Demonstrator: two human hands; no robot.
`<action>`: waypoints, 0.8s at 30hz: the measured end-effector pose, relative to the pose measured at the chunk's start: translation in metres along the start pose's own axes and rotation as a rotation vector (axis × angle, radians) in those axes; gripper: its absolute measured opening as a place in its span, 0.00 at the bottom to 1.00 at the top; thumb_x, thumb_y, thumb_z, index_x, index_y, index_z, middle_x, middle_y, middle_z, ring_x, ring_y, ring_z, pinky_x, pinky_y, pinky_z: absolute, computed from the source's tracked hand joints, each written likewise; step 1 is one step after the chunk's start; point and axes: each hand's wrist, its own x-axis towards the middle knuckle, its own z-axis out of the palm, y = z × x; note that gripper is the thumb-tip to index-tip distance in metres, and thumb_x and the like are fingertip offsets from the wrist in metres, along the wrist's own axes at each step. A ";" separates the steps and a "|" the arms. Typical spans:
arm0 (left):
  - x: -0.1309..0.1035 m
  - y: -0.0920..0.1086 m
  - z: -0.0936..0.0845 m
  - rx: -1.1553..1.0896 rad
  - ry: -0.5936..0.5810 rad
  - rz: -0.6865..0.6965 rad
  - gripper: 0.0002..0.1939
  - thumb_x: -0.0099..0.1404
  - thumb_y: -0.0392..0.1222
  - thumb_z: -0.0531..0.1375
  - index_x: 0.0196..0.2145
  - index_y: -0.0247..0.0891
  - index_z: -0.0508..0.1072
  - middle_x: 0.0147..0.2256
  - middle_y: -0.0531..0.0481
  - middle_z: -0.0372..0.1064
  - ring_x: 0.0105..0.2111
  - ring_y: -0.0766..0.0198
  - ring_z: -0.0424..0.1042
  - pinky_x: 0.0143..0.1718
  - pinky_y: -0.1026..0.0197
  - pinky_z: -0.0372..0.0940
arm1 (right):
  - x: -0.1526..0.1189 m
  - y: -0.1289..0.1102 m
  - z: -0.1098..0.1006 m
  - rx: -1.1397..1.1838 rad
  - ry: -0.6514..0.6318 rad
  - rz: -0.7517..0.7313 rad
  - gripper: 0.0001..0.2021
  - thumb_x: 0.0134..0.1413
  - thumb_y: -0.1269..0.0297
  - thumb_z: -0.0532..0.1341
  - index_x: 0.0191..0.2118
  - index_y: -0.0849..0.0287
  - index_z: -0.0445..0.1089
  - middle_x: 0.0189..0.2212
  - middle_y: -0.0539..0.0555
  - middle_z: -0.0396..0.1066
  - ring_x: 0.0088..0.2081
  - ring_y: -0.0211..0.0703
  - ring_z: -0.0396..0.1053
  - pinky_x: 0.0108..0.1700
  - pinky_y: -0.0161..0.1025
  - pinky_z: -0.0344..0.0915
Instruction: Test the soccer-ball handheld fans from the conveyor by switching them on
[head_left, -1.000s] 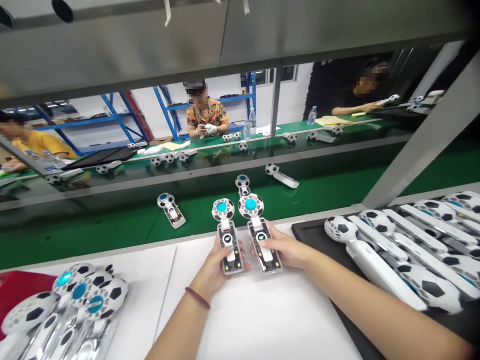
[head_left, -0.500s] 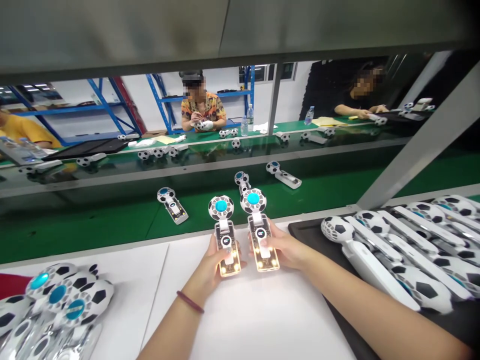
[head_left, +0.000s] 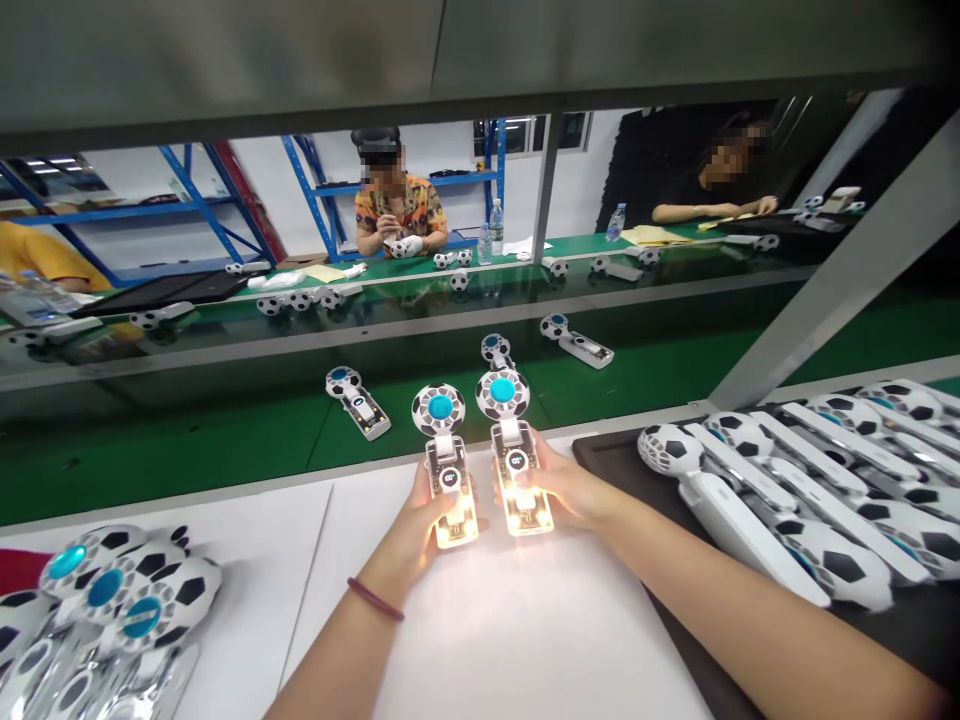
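Note:
My left hand (head_left: 421,518) is closed around the handle of a handheld fan (head_left: 439,408) with a soccer-ball head and a blue centre. Another fan of the same kind (head_left: 502,392) sits in the grip of my right hand (head_left: 571,488). Both are held upright side by side above the white work surface (head_left: 480,640), a small gap between them. Each clear-fronted handle glows with warm lights, and a small round display reads what looks like 100. My thumbs rest on the handle fronts; the other fingers are mostly hidden behind.
Three similar fans lie on the green conveyor (head_left: 247,430) ahead. A black tray (head_left: 600,455) at right holds several fans in rows. More fans (head_left: 142,618) are piled at left. A slanted metal post (head_left: 810,270) rises at right. Co-workers (head_left: 401,205) sit across the line.
The fans on the conveyor have shifted slightly right. The handle lights of both held fans look brighter. My hands keep the same grip, and the view has tilted a little.

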 end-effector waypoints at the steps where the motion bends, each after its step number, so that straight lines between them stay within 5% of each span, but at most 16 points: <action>1: 0.000 0.000 0.000 -0.007 0.001 -0.006 0.28 0.54 0.37 0.62 0.50 0.49 0.55 0.37 0.50 0.65 0.34 0.59 0.69 0.36 0.50 0.68 | 0.000 0.000 0.000 0.011 -0.002 0.004 0.28 0.43 0.67 0.64 0.48 0.50 0.51 0.34 0.48 0.64 0.33 0.40 0.68 0.36 0.40 0.63; 12: -0.003 0.003 0.005 -0.034 -0.004 0.009 0.27 0.57 0.35 0.59 0.51 0.47 0.52 0.35 0.51 0.66 0.32 0.62 0.68 0.42 0.39 0.65 | 0.001 0.002 -0.001 0.051 -0.004 0.031 0.32 0.41 0.66 0.65 0.50 0.51 0.47 0.33 0.49 0.66 0.33 0.41 0.69 0.36 0.40 0.64; 24: -0.002 0.003 0.003 -0.019 -0.081 -0.009 0.29 0.54 0.35 0.63 0.50 0.47 0.53 0.38 0.50 0.65 0.36 0.60 0.68 0.43 0.40 0.65 | -0.003 -0.004 0.000 0.081 -0.019 0.067 0.39 0.36 0.72 0.66 0.53 0.49 0.45 0.36 0.48 0.66 0.36 0.41 0.69 0.39 0.41 0.65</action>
